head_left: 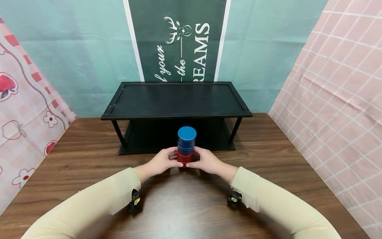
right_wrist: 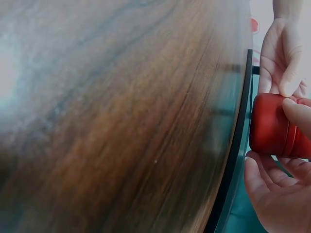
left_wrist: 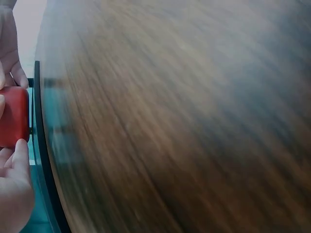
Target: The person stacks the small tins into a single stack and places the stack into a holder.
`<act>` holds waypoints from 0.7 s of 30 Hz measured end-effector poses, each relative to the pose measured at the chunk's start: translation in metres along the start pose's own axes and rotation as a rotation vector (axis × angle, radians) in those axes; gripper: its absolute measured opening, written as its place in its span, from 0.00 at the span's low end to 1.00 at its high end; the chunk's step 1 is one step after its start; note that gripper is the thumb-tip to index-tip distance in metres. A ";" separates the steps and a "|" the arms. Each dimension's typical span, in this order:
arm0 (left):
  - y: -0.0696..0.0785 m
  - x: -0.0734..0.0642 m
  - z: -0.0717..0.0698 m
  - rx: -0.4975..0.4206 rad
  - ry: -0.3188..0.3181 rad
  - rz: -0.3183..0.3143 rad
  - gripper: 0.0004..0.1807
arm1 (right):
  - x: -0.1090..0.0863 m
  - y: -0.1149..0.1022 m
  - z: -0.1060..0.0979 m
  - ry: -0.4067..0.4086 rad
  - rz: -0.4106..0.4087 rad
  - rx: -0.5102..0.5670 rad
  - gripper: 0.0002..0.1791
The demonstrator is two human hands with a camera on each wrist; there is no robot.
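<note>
A glossy blue lidded canister [head_left: 187, 137] stands upright on top of a red canister [head_left: 185, 157] in the head view. My left hand [head_left: 162, 162] holds the red one from the left, thumb in front and fingers round its side. From the opposite side my right hand [head_left: 209, 161] grips the same red canister, its thumb also at the front near the base. The wrist views show the smooth red body [right_wrist: 269, 124] between both hands, while the blue part lies outside those views. Whether the base touches the table cannot be told.
Just behind the stack stands a black two-tier shelf [head_left: 179, 101], its lower board [head_left: 149, 142] close to the tabletop. The brown wood-grain table [head_left: 185, 205] extends in front and to both sides. Hanging cloths [head_left: 259, 49] enclose the back and sides.
</note>
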State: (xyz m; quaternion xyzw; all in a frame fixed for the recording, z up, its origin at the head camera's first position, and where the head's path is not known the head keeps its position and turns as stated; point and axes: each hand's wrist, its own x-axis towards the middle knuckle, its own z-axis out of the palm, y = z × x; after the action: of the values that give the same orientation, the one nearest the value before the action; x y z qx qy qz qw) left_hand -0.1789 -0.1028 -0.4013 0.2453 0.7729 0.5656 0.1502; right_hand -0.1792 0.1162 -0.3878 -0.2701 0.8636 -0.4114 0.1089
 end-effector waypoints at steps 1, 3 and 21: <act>0.001 0.000 0.000 -0.001 -0.001 0.003 0.31 | -0.001 -0.001 -0.001 -0.001 0.001 0.006 0.29; 0.002 0.000 0.001 -0.008 -0.004 0.009 0.31 | -0.002 -0.003 -0.003 0.002 0.000 0.014 0.29; 0.047 0.007 -0.017 0.018 0.035 0.004 0.31 | 0.002 -0.033 -0.036 0.028 -0.028 0.026 0.30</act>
State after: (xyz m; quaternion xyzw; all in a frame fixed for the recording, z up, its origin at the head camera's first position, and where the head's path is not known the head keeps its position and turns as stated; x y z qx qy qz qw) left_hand -0.1835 -0.1013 -0.3507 0.2385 0.7798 0.5633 0.1334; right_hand -0.1836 0.1213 -0.3387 -0.2750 0.8558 -0.4279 0.0948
